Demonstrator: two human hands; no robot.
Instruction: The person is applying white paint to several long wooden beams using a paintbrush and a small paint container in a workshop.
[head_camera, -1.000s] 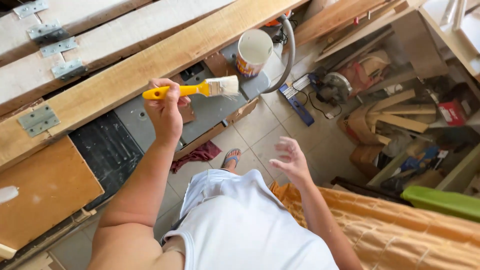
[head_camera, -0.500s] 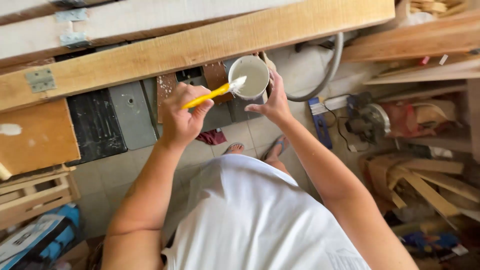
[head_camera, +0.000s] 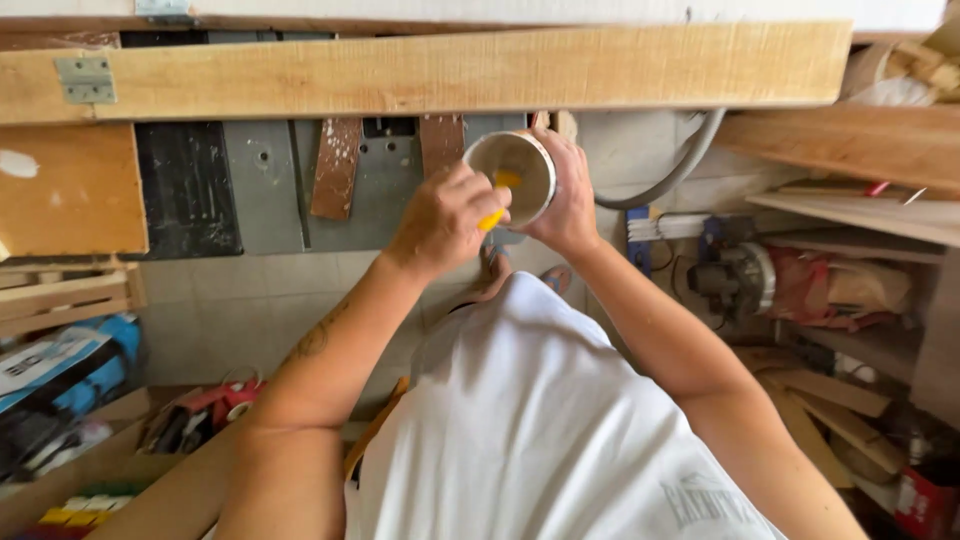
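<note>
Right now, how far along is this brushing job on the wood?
Done: nothing on the long wooden plank looks coated; its face shows bare grain. In hand: the left hand dips a yellow-handled brush into a round pot, which the right hand holds steady. What is in the pot is hard to tell. Left: seemingly all the brushing of the plank.
</note>
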